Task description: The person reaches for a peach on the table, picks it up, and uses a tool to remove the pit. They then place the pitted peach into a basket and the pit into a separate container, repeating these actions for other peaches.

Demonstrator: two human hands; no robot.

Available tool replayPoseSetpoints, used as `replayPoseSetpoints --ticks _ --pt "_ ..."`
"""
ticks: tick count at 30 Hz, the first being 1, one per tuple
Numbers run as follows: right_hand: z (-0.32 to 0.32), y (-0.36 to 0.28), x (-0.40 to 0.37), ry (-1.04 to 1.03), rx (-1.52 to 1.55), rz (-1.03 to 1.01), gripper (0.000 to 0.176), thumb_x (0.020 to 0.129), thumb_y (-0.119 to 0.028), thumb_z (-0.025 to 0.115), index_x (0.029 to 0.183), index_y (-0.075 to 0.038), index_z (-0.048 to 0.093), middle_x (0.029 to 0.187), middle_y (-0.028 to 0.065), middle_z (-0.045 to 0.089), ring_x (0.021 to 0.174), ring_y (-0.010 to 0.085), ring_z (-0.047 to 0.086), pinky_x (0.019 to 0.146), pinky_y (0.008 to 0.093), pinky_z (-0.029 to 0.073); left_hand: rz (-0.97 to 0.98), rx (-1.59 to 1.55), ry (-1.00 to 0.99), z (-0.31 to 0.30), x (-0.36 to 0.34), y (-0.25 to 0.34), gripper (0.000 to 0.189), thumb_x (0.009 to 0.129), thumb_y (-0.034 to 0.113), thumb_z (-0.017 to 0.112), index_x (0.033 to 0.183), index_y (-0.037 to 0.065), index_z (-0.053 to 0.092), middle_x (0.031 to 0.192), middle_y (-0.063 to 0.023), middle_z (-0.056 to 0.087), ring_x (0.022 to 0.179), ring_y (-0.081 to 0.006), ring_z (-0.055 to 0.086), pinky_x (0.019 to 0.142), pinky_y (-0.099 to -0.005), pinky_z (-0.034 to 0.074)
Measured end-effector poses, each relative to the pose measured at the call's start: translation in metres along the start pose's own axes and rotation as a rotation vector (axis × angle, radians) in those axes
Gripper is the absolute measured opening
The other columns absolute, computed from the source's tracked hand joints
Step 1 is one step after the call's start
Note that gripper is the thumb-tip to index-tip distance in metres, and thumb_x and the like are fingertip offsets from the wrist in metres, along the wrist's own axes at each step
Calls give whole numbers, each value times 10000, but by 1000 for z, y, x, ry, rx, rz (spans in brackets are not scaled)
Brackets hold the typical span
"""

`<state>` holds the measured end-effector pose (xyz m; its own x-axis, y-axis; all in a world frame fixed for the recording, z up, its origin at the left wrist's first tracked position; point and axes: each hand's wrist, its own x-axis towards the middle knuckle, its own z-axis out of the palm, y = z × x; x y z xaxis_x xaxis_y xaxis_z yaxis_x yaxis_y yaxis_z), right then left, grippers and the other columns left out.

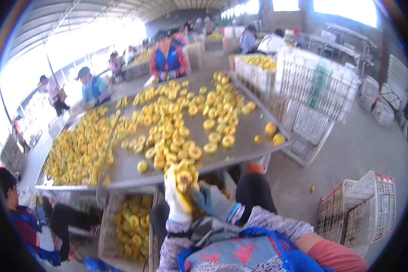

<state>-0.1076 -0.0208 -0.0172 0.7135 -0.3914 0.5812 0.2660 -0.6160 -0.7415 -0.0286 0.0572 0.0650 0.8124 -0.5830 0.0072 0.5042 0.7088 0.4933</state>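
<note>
At the near edge of the metal table [167, 181], my left hand [178, 199], in a white and yellow glove, is closed on a piece of yellow fruit [185, 178]. My right hand [206, 199], in a blue-grey glove, is against the fruit's lower right side; its fingertips are partly hidden, and I cannot make out anything held in them. Halved yellow fruits [195, 153] with hollow centres lie on the tabletop just beyond my hands, many more heaped at the left.
A crate of fruit [133, 226] stands below the table at left, beside a seated co-worker [29, 222]. Other people work across the table. Empty crates [358, 213] stand on the floor at right, and a white crate stack [315, 81] is beyond the table's right edge.
</note>
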Motion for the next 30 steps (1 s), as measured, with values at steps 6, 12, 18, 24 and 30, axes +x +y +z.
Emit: replayPoseSetpoints --ticks 6,12,18,24,30 --pt "-28 -75 18 -259 566 745 506 996 -587 463 826 -119 550 610 -28 481 481 96 444 445 260 381 339 485 -190 -25 1 -17 321 1032 353 482 1267 136 502 1247 -109 587 1100 -296 610 938 -459 520" --pt "-36 -95 14 -452 989 939 543 961 -680 431 706 -203 472 513 -60 353 386 68 296 365 246 208 237 435 -179 -32 -22 -2 350 1066 310 393 1320 80 463 1294 -128 553 1164 -272 565 1027 -449 473" --pt "-22 -64 8 -248 777 709 448 1004 -535 493 876 -115 581 610 -34 507 428 77 416 377 251 334 28 277 -324 -21 -14 8 427 1045 308 401 1354 24 483 1344 -143 546 1255 -339 544 1045 -482 456" --pt "-8 -28 3 -220 400 485 309 1044 -335 514 1090 -53 630 897 -28 625 803 43 563 686 211 483 -74 444 -75 1 -10 14 394 1006 336 486 1158 -8 605 1116 -149 665 967 -270 663 815 -379 554" --pt "9 -10 -19 -206 615 483 306 1049 -255 505 1164 0 629 1121 -37 620 1027 52 529 886 218 463 -62 435 -29 -24 0 -3 318 999 318 564 1049 15 647 919 -135 703 759 -216 672 673 -313 549"
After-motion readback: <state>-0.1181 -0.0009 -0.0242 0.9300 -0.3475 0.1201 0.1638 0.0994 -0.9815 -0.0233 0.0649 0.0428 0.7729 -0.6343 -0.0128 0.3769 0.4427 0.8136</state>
